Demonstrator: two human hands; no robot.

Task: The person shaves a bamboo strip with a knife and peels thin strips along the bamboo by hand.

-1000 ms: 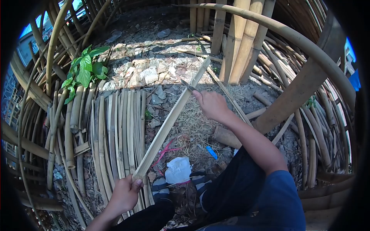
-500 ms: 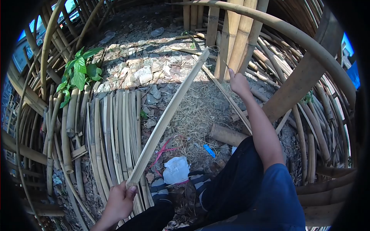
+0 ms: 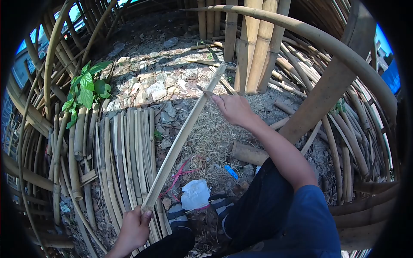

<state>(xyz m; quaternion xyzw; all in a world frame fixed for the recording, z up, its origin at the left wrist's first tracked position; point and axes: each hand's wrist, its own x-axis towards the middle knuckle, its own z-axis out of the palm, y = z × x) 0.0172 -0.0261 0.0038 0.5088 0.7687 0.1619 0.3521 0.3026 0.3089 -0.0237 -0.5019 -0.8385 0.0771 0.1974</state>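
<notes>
My left hand (image 3: 134,228) is closed around the near end of a long split bamboo strip (image 3: 176,144), which slants up and away to the right. A thin curl of shaving hangs at its far end. My right hand (image 3: 233,109) is closed on a knife (image 3: 204,90), its handle hidden in my fingers. The short blade points left and lies across the upper part of the strip; whether it cuts in, I cannot tell.
Left of the strip lies a row of split bamboo pieces (image 3: 124,150). Thin shavings (image 3: 206,129) cover the ground. A short bamboo piece (image 3: 249,153), a white plastic scrap (image 3: 195,194) and a blue wrapper (image 3: 231,172) lie near my feet. A thick bamboo post (image 3: 322,90) leans at the right.
My right hand has moved left and toward me with the knife, from beyond the strip's right side onto its upper part. The left hand still grips the near end.
</notes>
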